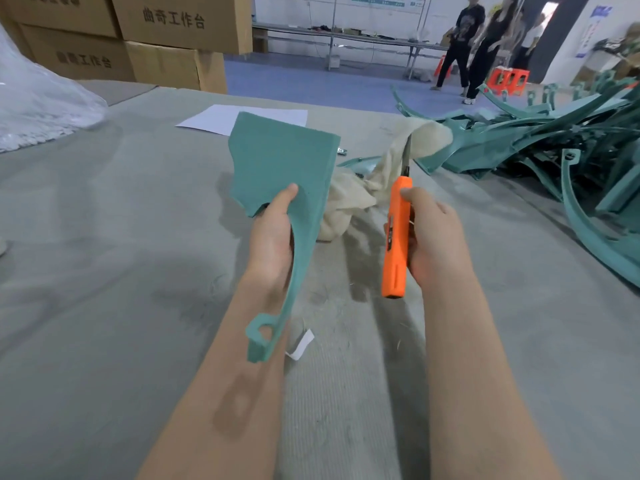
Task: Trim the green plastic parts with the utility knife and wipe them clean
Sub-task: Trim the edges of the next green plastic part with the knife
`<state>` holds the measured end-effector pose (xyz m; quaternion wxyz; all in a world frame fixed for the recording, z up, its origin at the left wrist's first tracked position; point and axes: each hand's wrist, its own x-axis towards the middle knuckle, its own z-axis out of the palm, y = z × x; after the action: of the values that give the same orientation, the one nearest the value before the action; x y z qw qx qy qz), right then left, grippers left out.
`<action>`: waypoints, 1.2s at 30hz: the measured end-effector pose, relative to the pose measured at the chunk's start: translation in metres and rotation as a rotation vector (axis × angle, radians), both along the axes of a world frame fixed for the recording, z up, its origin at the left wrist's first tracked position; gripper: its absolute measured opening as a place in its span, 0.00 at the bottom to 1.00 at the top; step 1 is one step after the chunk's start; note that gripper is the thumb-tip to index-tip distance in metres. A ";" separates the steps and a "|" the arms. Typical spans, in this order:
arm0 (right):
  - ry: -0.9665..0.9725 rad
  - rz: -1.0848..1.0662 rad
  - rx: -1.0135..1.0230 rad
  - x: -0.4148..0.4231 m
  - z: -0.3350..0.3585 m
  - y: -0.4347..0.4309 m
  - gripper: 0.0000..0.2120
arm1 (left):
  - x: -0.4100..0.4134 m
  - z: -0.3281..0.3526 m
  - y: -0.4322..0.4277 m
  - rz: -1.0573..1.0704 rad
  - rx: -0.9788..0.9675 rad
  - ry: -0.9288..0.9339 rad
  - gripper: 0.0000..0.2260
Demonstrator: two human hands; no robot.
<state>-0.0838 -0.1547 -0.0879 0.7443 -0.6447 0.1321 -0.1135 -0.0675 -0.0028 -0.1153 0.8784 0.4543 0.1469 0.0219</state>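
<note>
Teal-green and matt, the green plastic part (284, 157) is a flat fan-shaped plate that narrows into a curved stem ending in a small ringed lug. It is held up off the grey felt-covered table (104, 271). The left hand (272, 237) grips it where plate meets stem, with the thumb pressed on the near face and the other fingers hidden behind. The right hand (433, 237) is wrapped round the orange-handled utility knife (396, 244), thumb near the top of the handle. The steel blade (407, 154) is extended and points up and away from the person. Knife and part are near each other but apart, so no cut has begun.

A crumpled cream cloth (346, 199) lies on the table just behind the hands, and a tangled pile of similar green parts (554, 143) sits to the right.

The main risk is the bare blade working beside an unprotected hand. The part is held in the air with nothing bracing it, so a stroke that catches on flash and then jumps free could run toward the left thumb or wrist. The thin stem looks likely to flex under pressure, which could let the edge dig in and gouge the face rather than shave the burr. A cut pulled toward the body would raise both dangers. Reaching for the cloth with the blade out could also snag the fabric.
</note>
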 end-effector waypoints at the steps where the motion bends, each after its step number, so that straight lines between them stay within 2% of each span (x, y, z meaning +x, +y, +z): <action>1: 0.016 0.017 0.089 0.001 0.001 0.003 0.11 | -0.001 0.001 0.000 -0.051 -0.077 -0.008 0.08; 4: 0.040 0.059 0.228 0.005 -0.002 0.010 0.08 | -0.003 0.004 0.000 -0.140 -0.254 -0.048 0.13; 5: 0.055 0.059 0.156 0.008 -0.005 0.010 0.08 | -0.003 0.004 -0.001 -0.145 -0.297 -0.069 0.16; 8: 0.116 -0.045 -0.406 0.017 -0.015 0.000 0.10 | -0.003 0.003 -0.003 -0.149 -0.343 -0.099 0.21; 10: 0.064 -0.219 -0.555 0.021 -0.018 -0.009 0.10 | -0.003 0.002 -0.004 -0.141 -0.313 -0.084 0.19; 13: -0.090 -0.463 -0.524 0.020 -0.017 -0.014 0.16 | -0.003 0.000 -0.003 -0.120 -0.304 -0.051 0.17; 16: -0.228 -0.547 -0.414 0.021 -0.016 -0.010 0.19 | -0.003 -0.001 -0.005 -0.065 -0.212 0.010 0.11; 18: -0.117 -0.410 -0.504 0.026 -0.023 -0.012 0.19 | 0.000 -0.002 -0.007 -0.016 -0.213 0.025 0.09; 21: 0.193 0.030 -0.842 0.023 -0.032 -0.005 0.15 | 0.004 -0.003 -0.009 -0.013 -0.234 -0.008 0.08; 23: 0.169 0.100 -0.906 0.019 -0.029 0.003 0.15 | 0.004 -0.003 -0.009 -0.038 -0.231 -0.032 0.07; 26: 0.004 0.143 -0.842 0.012 -0.017 0.017 0.16 | 0.001 0.001 -0.011 -0.100 -0.275 -0.052 0.08; 29: -0.059 0.333 -0.604 0.006 -0.012 0.029 0.10 | -0.001 0.006 -0.013 -0.141 -0.378 -0.085 0.10; 32: -0.092 0.237 -0.330 0.007 -0.009 0.030 0.01 | -0.001 0.006 -0.008 -0.040 -0.449 -0.083 0.10; 34: -0.103 0.176 -0.258 0.009 -0.010 0.027 0.05 | 0.000 0.003 -0.003 0.032 -0.343 -0.033 0.10; 36: -0.130 0.237 -0.240 0.010 -0.016 0.024 0.03 | 0.000 -0.001 -0.001 0.057 -0.215 0.030 0.08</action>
<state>-0.0742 -0.1302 -0.1035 0.6773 -0.7312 -0.0080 -0.0813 -0.0671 -0.0037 -0.1164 0.9188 0.3534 0.1742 0.0240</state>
